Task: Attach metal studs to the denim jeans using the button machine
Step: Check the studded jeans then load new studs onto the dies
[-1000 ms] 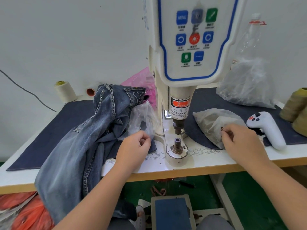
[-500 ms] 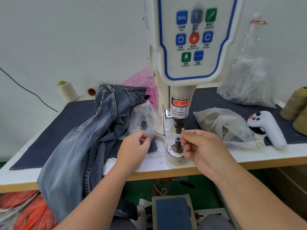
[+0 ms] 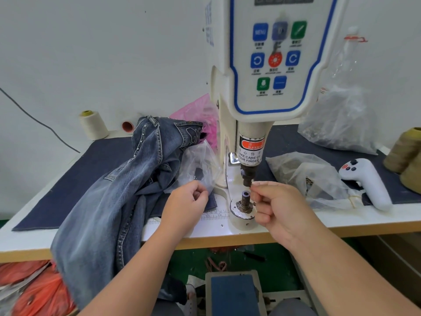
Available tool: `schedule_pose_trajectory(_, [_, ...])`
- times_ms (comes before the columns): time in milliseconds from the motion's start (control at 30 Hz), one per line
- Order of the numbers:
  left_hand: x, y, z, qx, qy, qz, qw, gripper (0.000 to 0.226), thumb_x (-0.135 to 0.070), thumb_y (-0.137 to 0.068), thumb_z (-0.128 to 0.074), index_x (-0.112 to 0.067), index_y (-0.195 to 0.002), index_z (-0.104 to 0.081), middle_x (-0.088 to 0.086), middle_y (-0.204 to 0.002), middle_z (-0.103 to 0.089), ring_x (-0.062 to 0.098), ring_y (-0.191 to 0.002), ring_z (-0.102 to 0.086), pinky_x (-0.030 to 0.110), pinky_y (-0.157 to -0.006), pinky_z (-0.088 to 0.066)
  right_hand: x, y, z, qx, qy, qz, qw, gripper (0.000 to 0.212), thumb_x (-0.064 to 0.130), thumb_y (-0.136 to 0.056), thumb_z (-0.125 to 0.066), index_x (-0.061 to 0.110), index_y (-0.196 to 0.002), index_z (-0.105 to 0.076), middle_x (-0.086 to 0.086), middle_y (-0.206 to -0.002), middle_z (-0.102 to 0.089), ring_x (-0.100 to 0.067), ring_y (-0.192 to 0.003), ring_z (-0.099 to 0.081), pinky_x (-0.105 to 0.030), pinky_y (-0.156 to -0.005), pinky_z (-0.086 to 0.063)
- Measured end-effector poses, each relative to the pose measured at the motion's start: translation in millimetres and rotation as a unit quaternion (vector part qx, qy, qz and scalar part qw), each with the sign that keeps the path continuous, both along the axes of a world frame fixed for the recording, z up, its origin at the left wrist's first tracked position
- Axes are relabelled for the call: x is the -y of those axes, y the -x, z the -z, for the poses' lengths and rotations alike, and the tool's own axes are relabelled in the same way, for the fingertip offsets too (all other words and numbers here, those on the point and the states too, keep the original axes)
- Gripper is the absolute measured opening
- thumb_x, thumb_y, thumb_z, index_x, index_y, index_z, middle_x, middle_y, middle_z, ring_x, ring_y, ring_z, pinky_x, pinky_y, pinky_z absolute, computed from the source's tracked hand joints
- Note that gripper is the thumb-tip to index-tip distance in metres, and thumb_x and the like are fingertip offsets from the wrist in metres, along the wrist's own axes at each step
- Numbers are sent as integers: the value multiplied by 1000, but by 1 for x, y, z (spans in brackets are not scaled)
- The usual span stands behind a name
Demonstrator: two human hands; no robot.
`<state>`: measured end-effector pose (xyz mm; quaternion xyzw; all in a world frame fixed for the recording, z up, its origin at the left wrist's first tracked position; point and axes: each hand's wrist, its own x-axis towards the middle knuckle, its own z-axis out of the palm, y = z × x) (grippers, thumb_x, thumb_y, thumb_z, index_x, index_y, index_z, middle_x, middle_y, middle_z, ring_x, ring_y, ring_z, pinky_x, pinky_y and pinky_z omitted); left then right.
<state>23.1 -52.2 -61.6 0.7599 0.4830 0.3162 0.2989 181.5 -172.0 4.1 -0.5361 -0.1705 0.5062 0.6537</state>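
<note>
The button machine (image 3: 271, 65) stands mid-table, its upper punch (image 3: 247, 176) above the lower die (image 3: 245, 197). My right hand (image 3: 278, 206) is beside the die, its thumb and forefinger pinched together at the punch tip on a small metal stud (image 3: 251, 184), mostly hidden by the fingers. My left hand (image 3: 185, 204) hovers left of the die with fingers curled and thumb against the forefinger; I see nothing in it. The denim jeans (image 3: 109, 201) lie bunched on the left and hang over the table's front edge.
A clear bag of studs (image 3: 303, 176) lies right of the machine, with a larger bag (image 3: 341, 124) behind it. A white controller (image 3: 366, 181), thread cones (image 3: 93, 125) (image 3: 407, 153), a pink bag (image 3: 200, 112) and a foot pedal (image 3: 232, 293) below are also here.
My right hand left the clear bag, moved left to the die and rose slightly to the punch tip. The left hand stayed in place.
</note>
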Motion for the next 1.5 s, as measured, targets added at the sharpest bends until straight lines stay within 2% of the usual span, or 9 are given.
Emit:
schedule_pose_trajectory(300, [2, 0, -1, -5, -6, 3, 1000, 18, -25, -93, -58, -28, -75, -60, -9, -60, -58, 5, -50, -44, 29, -54, -41, 3, 9, -5, -201, 12, -26, 979, 5, 1, -89, -54, 6, -88, -53, 0, -54, -48, -6, -34, -26, -17, -29, -22])
schedule_pose_trajectory(433, [2, 1, 0, -10, -10, 3, 1000, 18, -26, -93, -58, -27, -75, -61, -8, -63, -59, 5, -50, -44, 30, -54, -41, 11, 15, -7, -299, -34, -13, 954, 22, 2, -71, -57, 3, -93, -55, 1, -52, -43, -8, -34, -27, -18, -29, -24])
schedule_pose_trajectory(700, [4, -1, -6, -44, -51, 18, 998, 16, -24, -94, -57, -27, -79, -61, 0, -63, -60, 7, -49, -43, 34, -53, -43, 25, 29, 2, -401, -116, 14, 909, 33, 4, -84, -49, 3, -113, -62, 4, -52, -32, -8, -38, -26, -20, -31, -24])
schedule_pose_trajectory(800, [6, 1, -17, -134, -146, 57, 979, 9, -24, -95, -55, -23, -91, -63, -9, -66, -53, 8, -64, -47, 28, -56, -39, 28, 32, 4, -427, -134, 12, 894, 38, 4, -83, -50, 4, -119, -63, 4, -53, -32, -9, -39, -27, -21, -32, -25])
schedule_pose_trajectory(900, [-5, 0, -43, -145, -249, 59, 956, 9, -22, -92, -57, -16, -93, -65, -9, -76, -57, 15, -73, -53, 32, -62, -44, 30, 34, 11, -418, -138, 1, 898, 37, 7, -83, -54, 6, -117, -68, 2, -55, -35, -10, -41, -29, -21, -33, -26])
schedule_pose_trajectory(1067, [-64, 5, -100, -100, -334, -120, 930, 21, -20, -88, -59, -7, -103, -64, 15, -98, -63, 36, -94, -54, 43, -82, -42, 30, 34, 14, -376, -132, -2, 917, 36, 10, -79, -57, 4, -110, -75, -1, -59, -40, -12, -43, -31, -22, -35, -30])
schedule_pose_trajectory(1200, [-105, 13, -105, -234, -137, -229, 935, 74, -47, -83, -66, -5, -139, -41, 24, -137, -47, 45, -126, -43, 52, -102, -37, 29, 31, 17, -354, -116, 5, 928, 34, 10, -76, -58, 2, -103, -77, -3, -60, -40, -13, -44, -32, -22, -35, -32])
schedule_pose_trajectory(1300, [-117, 18, -90, -221, 42, -212, 951, 106, -65, -74, -69, -8, -151, -23, 19, -148, -42, 42, -136, -39, 53, -110, -34, 31, 30, 21, -292, -78, 10, 953, 29, 9, -68, -64, 0, -93, -75, -4, -58, -42, -13, -44, -32, -22, -36, -30])
schedule_pose_trajectory(1500, [-110, 26, -71, -222, -80, -197, 952, 42, -47, -82, -64, -11, -100, -55, 16, -108, -66, 37, -98, -59, 39, -77, -43, 39, 28, 30, -178, -27, 5, 984, 18, 3, -72, -60, 2, -89, -66, -5, -55, -45, -12, -44, -35, -23, -38, -30])
